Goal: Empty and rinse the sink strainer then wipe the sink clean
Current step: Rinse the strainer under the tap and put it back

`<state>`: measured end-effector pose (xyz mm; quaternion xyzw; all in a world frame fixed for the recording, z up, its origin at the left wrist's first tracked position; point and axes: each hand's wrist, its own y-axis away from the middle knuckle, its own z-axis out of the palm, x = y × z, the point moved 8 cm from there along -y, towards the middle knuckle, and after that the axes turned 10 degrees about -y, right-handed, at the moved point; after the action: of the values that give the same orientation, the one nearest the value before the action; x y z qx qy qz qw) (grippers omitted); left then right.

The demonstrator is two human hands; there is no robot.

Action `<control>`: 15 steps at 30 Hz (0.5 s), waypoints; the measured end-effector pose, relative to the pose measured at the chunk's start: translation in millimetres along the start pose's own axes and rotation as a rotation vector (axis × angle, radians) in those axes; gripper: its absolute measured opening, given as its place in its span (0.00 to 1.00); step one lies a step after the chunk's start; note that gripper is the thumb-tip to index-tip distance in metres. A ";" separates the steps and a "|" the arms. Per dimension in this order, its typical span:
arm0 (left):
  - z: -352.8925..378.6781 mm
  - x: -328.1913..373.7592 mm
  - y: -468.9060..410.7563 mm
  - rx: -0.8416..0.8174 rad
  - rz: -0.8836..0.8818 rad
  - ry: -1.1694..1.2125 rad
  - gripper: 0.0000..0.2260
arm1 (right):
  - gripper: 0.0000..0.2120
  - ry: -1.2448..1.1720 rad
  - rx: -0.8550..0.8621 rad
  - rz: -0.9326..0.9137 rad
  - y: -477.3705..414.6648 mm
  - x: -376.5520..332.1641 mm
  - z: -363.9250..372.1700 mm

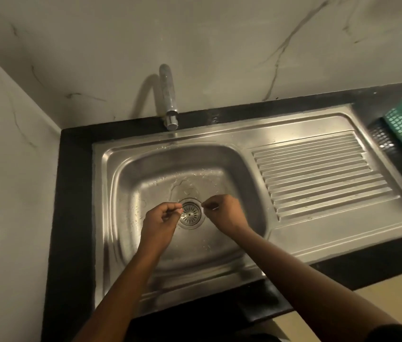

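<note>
The round strainer [191, 213] sits in the drain hole at the bottom of the wet sink [232, 253], and the left hand [161, 219] and right hand [224, 211] pinch at its two edges with curled fingers, which could slip off the thin wet rim.

Both bare forearms reach forward and down, angling toward each other. Left hand [164, 217] and right hand [224, 211] are loosely curled, fingertips pinched, knuckles up, close together but not touching.
</note>
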<state>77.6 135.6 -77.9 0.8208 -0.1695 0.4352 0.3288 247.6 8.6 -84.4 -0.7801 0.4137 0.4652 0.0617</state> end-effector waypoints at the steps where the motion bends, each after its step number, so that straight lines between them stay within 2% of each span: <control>1: 2.4 3.9 -0.1 -0.003 0.019 -0.007 0.07 | 0.09 -0.033 0.014 -0.021 9.3 -5.4 -8.0; 4: 14.0 19.6 2.7 -0.018 0.089 -0.047 0.09 | 0.09 -0.068 0.035 -0.095 37.0 -16.1 -30.9; 7: 28.4 31.0 7.0 -0.047 0.120 -0.134 0.09 | 0.17 0.156 -0.260 -0.125 53.1 -10.6 -21.1; 9: 41.0 37.7 13.1 -0.079 0.117 -0.166 0.08 | 0.21 0.210 -0.338 -0.114 59.1 1.1 -26.0; 12: 59.1 50.1 24.0 -0.093 0.126 -0.160 0.07 | 0.19 0.099 -0.221 -0.117 60.5 6.4 -60.6; 15: 86.0 68.9 37.9 -0.093 0.158 -0.130 0.06 | 0.15 -0.111 -0.078 -0.114 67.2 16.0 -108.5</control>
<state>146.9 49.5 -40.9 0.8153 -0.2747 0.3971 0.3196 277.1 -96.6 -16.7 -0.7772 0.3462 0.5193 0.0802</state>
